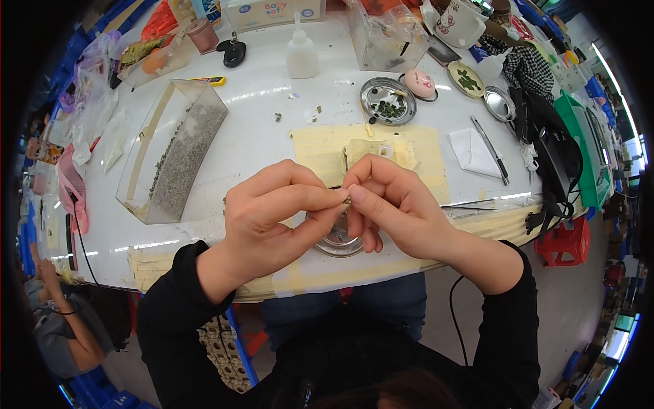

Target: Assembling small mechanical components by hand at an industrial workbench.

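My left hand (276, 215) and my right hand (398, 208) meet fingertip to fingertip above the table's near edge. Both are closed in a pinch on a tiny yellowish-grey piece (348, 200), mostly covered by the fingers and too small to name. Beneath them, a round metal dish (337, 251) shows only in part; my hands hide most of it. Just beyond my fingers, a small tape-covered block (371, 148) rests on a patch of yellow masking tape (426, 153).
A clear box of small grey pieces (187, 160) stands left. Farther back are a white squeeze bottle (302, 51), a metal dish with dark green pieces (388, 101) and a pale dish (466, 79). A pen (489, 150) and folded white paper (473, 153) lie right.
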Available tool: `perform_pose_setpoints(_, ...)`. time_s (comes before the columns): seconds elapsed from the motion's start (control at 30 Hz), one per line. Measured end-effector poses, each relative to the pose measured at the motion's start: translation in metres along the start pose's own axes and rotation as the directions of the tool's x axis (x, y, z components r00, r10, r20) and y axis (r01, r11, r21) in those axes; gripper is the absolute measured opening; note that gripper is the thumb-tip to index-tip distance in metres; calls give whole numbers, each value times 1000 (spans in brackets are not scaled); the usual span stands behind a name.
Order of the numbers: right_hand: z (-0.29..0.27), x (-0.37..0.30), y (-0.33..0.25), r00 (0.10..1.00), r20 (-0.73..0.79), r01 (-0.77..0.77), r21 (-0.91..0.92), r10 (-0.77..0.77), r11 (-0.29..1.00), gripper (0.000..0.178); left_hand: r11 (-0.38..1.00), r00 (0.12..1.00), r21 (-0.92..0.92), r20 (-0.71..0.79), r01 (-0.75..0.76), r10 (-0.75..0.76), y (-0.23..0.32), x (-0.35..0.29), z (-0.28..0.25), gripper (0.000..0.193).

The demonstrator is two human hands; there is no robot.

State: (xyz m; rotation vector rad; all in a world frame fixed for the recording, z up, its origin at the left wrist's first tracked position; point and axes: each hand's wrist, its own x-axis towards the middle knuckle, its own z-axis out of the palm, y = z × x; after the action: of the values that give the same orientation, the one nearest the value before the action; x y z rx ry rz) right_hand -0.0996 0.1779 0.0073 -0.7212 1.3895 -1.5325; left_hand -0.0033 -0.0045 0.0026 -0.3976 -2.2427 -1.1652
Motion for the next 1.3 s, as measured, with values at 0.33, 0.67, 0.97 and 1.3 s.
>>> perform_pose_setpoints(0.33, -1, -1, 0, 1000, -2, 9, 8, -9, 1000, 18, 1000, 1000, 15, -12, 8, -7, 0, 1, 1, 16)
perform_pose_setpoints(0.67, 1, 0, 1, 998, -39, 56, -22, -57, 998, 16, 999, 999, 3, 0, 44, -44, 0, 0, 2, 16)
perform_pose_setpoints(0.97, -1, 0, 1, 999, -20, 32, 0, -32, 1000, 19, 998, 999, -44, 15, 42, -42, -5, -1, -1, 20)
perform_pose_setpoints(1.3, 0, 1, 4, 1000, 2, 14, -16, -14, 1000, 20, 997, 998, -52, 37, 50, -49, -3, -1, -1, 20)
